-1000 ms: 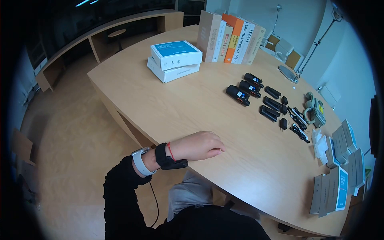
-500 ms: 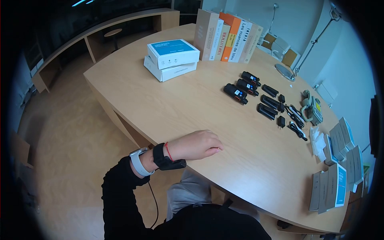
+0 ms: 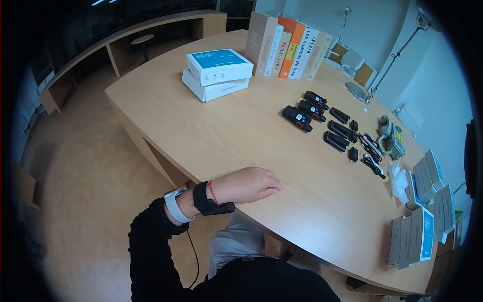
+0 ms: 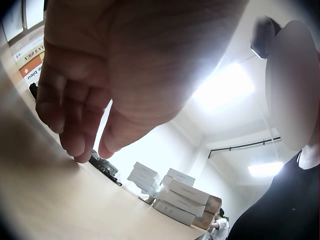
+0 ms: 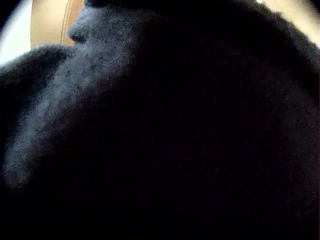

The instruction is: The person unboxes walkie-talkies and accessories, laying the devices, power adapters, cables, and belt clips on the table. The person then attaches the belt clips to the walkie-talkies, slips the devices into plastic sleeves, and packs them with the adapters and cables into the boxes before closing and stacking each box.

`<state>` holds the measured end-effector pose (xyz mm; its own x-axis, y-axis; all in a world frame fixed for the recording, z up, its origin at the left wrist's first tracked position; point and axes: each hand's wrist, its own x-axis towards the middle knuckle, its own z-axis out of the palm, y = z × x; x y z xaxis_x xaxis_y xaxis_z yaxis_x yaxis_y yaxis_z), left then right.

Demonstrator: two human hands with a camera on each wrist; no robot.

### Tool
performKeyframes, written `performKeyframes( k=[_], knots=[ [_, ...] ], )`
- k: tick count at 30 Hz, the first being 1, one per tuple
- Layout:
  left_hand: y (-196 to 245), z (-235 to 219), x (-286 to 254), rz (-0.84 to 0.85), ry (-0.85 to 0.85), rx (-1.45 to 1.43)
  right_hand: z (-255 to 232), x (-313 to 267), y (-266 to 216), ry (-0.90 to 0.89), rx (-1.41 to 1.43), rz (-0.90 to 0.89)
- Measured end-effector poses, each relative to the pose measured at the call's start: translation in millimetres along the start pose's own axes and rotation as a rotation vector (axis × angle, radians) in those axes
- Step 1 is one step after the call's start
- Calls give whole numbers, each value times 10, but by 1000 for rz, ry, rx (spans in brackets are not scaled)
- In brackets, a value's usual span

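Note:
My left hand (image 3: 250, 184) rests at the near edge of the wooden table (image 3: 221, 143), fingers loosely bent and nothing held. In the left wrist view its fingertips (image 4: 75, 147) come down at the tabletop, with the thumb apart from them. Farther across lie black walkie-talkies (image 3: 298, 119) in a slanting row. Beside them are black battery-like blocks (image 3: 336, 141), small black adapters (image 3: 353, 154) and coiled black cables (image 3: 373, 166). The right hand shows in no view; dark cloth (image 5: 100, 70) fills most of the right wrist view.
Two stacked white-and-blue boxes (image 3: 219, 75) stand at the back left, beside a row of upright books (image 3: 287, 50). Along the right side are a desk phone (image 3: 392, 138), crumpled white paper (image 3: 398, 183) and several open boxes (image 3: 415, 236). A round mirror-like disc (image 3: 358, 92) lies farther back.
The head view shifts slightly, moving the whole scene a little to the left. My left hand keeps its place at the table edge, and the things on the table stay where they were.

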<state>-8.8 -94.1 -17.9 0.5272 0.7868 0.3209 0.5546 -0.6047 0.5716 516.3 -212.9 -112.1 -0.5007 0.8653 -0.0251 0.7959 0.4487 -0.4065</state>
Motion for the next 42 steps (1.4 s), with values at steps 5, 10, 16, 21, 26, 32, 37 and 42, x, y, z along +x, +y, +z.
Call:
performKeyframes(
  k=[5,10,16,21,26,32,37,42],
  knots=[
    [2,1,3,0,-12,-13,-13,-13,-22,15,-4,-6],
    [6,-11,23,8,-18,-6,-44,-7,-33,32,-11,-17],
    [24,-23,32,6,-19,-1,-82,-34,-89,53,-14,-28],
    [35,-1,51,31,-19,11,-105,-55,-148,81,-13,-44],
    [45,-21,54,-1,-34,38,-133,-107,-198,96,-12,-51],
    [32,-6,67,12,-39,27,-143,-243,-301,112,-9,-33],
    [141,-54,143,45,-25,64,-532,-168,-929,164,51,36],
    [420,69,437,246,-89,31,-1281,946,-1297,162,664,160]
  ],
)
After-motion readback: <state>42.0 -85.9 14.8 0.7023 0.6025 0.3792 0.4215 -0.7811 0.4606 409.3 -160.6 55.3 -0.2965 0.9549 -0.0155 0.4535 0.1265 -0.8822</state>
